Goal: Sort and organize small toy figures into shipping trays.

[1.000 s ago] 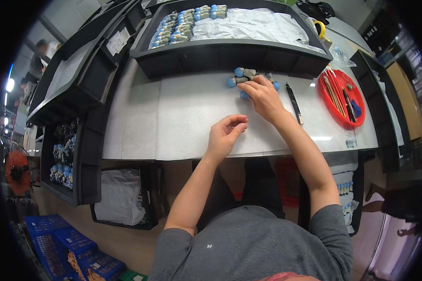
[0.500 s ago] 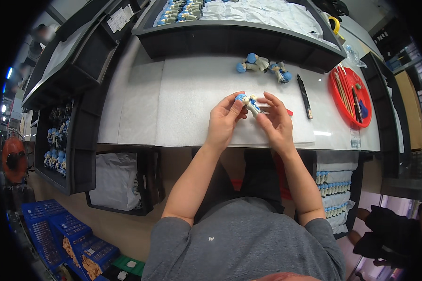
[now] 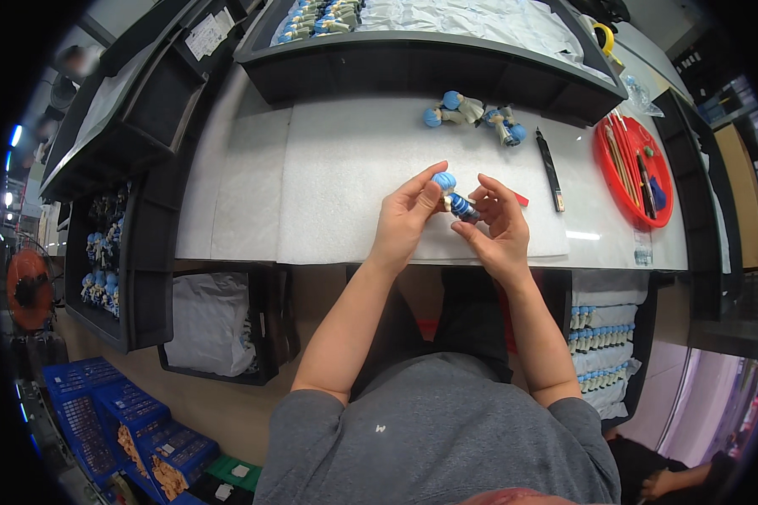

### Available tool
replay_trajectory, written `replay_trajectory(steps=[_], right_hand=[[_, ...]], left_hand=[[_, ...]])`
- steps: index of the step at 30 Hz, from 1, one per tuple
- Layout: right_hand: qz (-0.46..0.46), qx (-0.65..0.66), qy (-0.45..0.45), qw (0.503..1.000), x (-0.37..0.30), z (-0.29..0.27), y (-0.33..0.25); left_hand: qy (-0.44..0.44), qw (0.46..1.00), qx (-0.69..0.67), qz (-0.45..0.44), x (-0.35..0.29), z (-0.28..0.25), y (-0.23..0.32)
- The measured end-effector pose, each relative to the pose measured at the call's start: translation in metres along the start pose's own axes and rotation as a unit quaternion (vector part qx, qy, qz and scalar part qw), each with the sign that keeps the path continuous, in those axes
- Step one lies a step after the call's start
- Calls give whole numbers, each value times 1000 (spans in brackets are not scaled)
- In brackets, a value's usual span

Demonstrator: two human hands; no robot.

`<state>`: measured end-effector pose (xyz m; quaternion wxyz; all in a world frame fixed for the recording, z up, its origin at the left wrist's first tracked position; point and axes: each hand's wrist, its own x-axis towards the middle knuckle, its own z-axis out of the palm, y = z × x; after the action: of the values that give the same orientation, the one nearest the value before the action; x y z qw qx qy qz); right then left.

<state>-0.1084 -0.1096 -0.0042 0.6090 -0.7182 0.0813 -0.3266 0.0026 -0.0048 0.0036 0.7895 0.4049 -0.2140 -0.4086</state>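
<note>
Over the white foam sheet [image 3: 337, 185], a small figurine [image 3: 461, 204] with light blue hair and a blue-striped body is held slantwise. My left hand [image 3: 406, 220] pinches it near the head between thumb and fingers. My right hand [image 3: 504, 231] is curved beside its lower end, fingers apart, with the thumb close below the feet; whether it touches the figurine is hard to tell. Beyond the hands, several similar figurines lie together: a pale pair [image 3: 455, 111] and a darker cluster [image 3: 505, 128]. A red object [image 3: 522, 200] shows partly behind my right hand.
A black pen-like tool [image 3: 551, 172] lies right of the foam. Farther right stands a red basket [image 3: 600, 160] of brushes and sticks. A large dark tray [image 3: 421, 71] with figurines spans the back. Bins of figurines flank the table: left bin [image 3: 147, 278], right bin [image 3: 640, 370].
The figurine has been turned in my fingers, so its blue-striped side now shows. My right thumb has shifted slightly down and left. The person at lower right has moved lower.
</note>
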Motion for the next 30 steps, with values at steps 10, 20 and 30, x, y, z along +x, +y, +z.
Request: replay_trajectory(steps=[10, 20, 30], right_hand=[[5, -14, -15, 1000, 3, -2, -5], [-5, -5, 9, 1000, 3, 0, -3], [-4, -16, 28, 999, 3, 0, -2]], left_hand=[[-17, 999, -10, 30, 1, -5, -4], [-46, 998, 1, 46, 1, -4, 0], [-30, 999, 22, 39, 0, -1, -1]])
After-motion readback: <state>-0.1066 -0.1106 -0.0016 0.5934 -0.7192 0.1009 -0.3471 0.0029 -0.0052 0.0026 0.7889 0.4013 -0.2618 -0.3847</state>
